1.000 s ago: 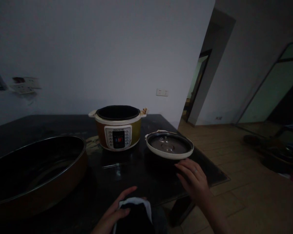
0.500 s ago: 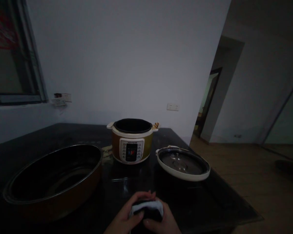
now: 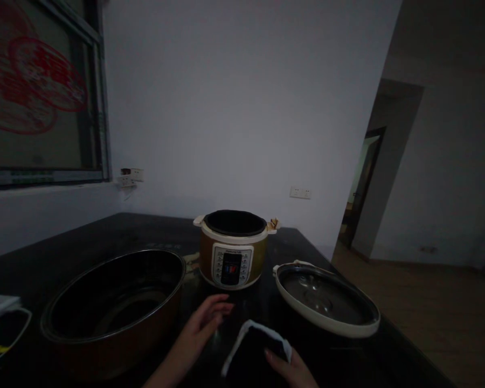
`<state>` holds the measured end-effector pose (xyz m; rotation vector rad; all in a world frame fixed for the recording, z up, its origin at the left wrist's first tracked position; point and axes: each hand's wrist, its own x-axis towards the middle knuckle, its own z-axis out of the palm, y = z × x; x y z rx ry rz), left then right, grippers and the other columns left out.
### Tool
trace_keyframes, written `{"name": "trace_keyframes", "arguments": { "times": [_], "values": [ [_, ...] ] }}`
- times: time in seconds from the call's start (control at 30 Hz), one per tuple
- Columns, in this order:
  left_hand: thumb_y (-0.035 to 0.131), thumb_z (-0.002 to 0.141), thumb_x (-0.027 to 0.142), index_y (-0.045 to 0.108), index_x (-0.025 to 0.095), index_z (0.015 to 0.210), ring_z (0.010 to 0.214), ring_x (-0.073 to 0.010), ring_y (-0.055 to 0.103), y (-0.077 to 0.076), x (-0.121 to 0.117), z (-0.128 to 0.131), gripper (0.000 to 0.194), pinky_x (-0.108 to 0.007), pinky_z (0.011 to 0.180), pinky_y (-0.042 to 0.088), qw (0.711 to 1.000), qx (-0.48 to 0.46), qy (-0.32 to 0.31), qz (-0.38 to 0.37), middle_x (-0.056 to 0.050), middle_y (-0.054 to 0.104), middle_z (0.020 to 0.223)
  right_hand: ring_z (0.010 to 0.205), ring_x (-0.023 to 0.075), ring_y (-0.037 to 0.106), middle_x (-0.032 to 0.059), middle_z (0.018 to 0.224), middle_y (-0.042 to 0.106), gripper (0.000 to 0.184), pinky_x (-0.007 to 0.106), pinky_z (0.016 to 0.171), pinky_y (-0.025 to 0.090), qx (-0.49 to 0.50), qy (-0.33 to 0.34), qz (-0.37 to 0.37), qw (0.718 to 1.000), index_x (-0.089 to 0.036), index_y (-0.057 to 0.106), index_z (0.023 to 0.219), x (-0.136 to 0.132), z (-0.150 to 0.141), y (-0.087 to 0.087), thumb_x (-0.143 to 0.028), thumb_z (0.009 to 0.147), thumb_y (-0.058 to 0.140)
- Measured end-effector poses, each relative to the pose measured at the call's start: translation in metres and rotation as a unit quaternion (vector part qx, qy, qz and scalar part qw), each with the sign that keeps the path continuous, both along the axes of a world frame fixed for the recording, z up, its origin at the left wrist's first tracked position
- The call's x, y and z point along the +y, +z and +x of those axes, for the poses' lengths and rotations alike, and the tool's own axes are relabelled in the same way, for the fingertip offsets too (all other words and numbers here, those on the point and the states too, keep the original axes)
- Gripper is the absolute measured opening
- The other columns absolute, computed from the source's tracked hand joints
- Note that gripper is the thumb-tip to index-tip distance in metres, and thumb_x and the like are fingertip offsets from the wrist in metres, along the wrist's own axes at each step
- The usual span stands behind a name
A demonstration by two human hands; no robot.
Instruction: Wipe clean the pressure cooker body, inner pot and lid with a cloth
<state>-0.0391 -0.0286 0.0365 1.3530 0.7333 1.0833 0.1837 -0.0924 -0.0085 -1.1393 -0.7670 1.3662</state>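
Note:
My right hand (image 3: 293, 369) grips a dark cloth with a white edge (image 3: 254, 350) at the bottom of the view, thumb on its near face. The cloth hangs spread out, its lower part lost in the dark. To the left of it, my left hand (image 3: 205, 323) is open over the black tabletop, fingers stretched and slightly bent, holding nothing. Just beyond that hand stands an electric cooker (image 3: 232, 261) with a lit display and an uncovered dark inner pot. Its round lid (image 3: 327, 302) with a pale rim lies to the right.
A large deep black pan (image 3: 117, 302) occupies the left of the black table (image 3: 145, 231). At the far left edge are a white box-like object (image 3: 0, 306) and a pale cord. Wall sockets (image 3: 300, 192) sit behind, and a window (image 3: 44, 102) is at the upper left.
My left hand has let go of the cloth and moved left and forward toward the cooker. The cloth, bunched between both hands before, now hangs from my right hand. The view has shifted left.

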Motion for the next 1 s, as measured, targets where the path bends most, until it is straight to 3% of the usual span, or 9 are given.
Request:
{"name": "trace_keyframes", "arguments": {
  "times": [0.13, 0.2, 0.43, 0.63, 0.7, 0.83, 0.9, 1.0],
  "values": [
    [0.072, 0.067, 0.052, 0.062, 0.019, 0.103, 0.104, -0.0275, 0.061, 0.009, 0.022, -0.022, 0.050, -0.038, 0.092, 0.044, 0.994, -0.003, 0.095, -0.044, -0.012, 0.068, 0.105, 0.091, 0.0273, 0.068, 0.0080, 0.089, 0.074, 0.046, 0.041, 0.085, 0.050, 0.081, 0.019, -0.051, 0.995, -0.018, 0.068, 0.098, 0.011, 0.004, 0.036, -0.044, 0.062, 0.077],
    [0.072, 0.067, 0.048, 0.061, 0.018, 0.104, 0.104, -0.0264, 0.061, 0.011, 0.028, -0.028, 0.049, -0.037, 0.091, 0.044, 0.991, -0.007, 0.117, -0.060, -0.012, 0.067, 0.108, 0.089, 0.0267, 0.069, 0.0076, 0.089, 0.074, 0.040, 0.040, 0.081, 0.053, 0.091, 0.001, -0.039, 0.995, -0.018, 0.067, 0.099, 0.020, 0.006, 0.058, -0.039, 0.066, 0.075],
    [0.071, 0.070, 0.046, 0.053, 0.021, 0.117, 0.108, -0.0263, 0.059, 0.007, 0.034, -0.035, 0.056, -0.037, 0.089, 0.045, 0.992, -0.011, 0.111, -0.065, -0.013, 0.062, 0.116, 0.083, 0.0235, 0.070, 0.0043, 0.088, 0.074, 0.028, 0.037, 0.073, 0.057, 0.051, -0.127, 0.090, 0.986, -0.021, 0.065, 0.098, 0.068, 0.007, 0.138, -0.034, 0.073, 0.068],
    [0.069, 0.070, 0.052, 0.049, 0.022, 0.119, 0.103, -0.0266, 0.060, 0.002, 0.033, -0.041, 0.061, -0.038, 0.087, 0.046, 0.994, 0.021, 0.090, -0.065, -0.013, 0.062, 0.116, 0.094, 0.0211, 0.066, 0.0024, 0.096, 0.072, 0.033, 0.040, 0.089, 0.051, -0.085, -0.153, 0.278, 0.944, -0.020, 0.064, 0.105, 0.128, 0.010, 0.178, -0.038, 0.078, 0.061],
    [0.070, 0.067, 0.056, 0.048, 0.023, 0.119, 0.102, -0.0267, 0.061, -0.002, 0.036, -0.044, 0.065, -0.038, 0.086, 0.046, 0.994, 0.022, 0.090, -0.063, -0.012, 0.062, 0.115, 0.102, 0.0221, 0.063, 0.0049, 0.105, 0.070, 0.036, 0.043, 0.097, 0.045, -0.206, -0.144, 0.363, 0.897, -0.019, 0.062, 0.111, 0.148, 0.013, 0.186, -0.038, 0.082, 0.055],
    [0.071, 0.066, 0.057, 0.050, 0.022, 0.118, 0.094, -0.0247, 0.063, -0.008, 0.045, -0.052, 0.066, -0.036, 0.083, 0.047, 0.995, 0.026, 0.070, -0.063, -0.010, 0.066, 0.105, 0.120, 0.0215, 0.052, 0.0088, 0.128, 0.059, 0.045, 0.043, 0.106, 0.035, -0.497, -0.091, 0.487, 0.712, -0.018, 0.055, 0.124, 0.177, 0.015, 0.195, -0.014, 0.081, 0.044],
    [0.070, 0.069, 0.054, 0.052, 0.022, 0.116, 0.090, -0.0229, 0.064, -0.009, 0.050, -0.057, 0.060, -0.035, 0.082, 0.047, 0.995, 0.034, 0.058, -0.067, -0.008, 0.067, 0.100, 0.125, 0.0196, 0.047, 0.0104, 0.134, 0.054, 0.057, 0.040, 0.108, 0.033, -0.603, -0.031, 0.474, 0.642, -0.015, 0.051, 0.130, 0.185, 0.010, 0.195, -0.003, 0.075, 0.040],
    [0.071, 0.070, 0.052, 0.057, 0.021, 0.109, 0.087, -0.0212, 0.064, -0.009, 0.055, -0.064, 0.052, -0.032, 0.080, 0.047, 0.995, 0.039, 0.052, -0.075, -0.007, 0.068, 0.095, 0.126, 0.0186, 0.046, 0.0120, 0.137, 0.051, 0.060, 0.035, 0.105, 0.034, -0.711, 0.067, 0.387, 0.583, -0.013, 0.044, 0.135, 0.189, -0.006, 0.196, -0.003, 0.076, 0.040]
  ]
}}
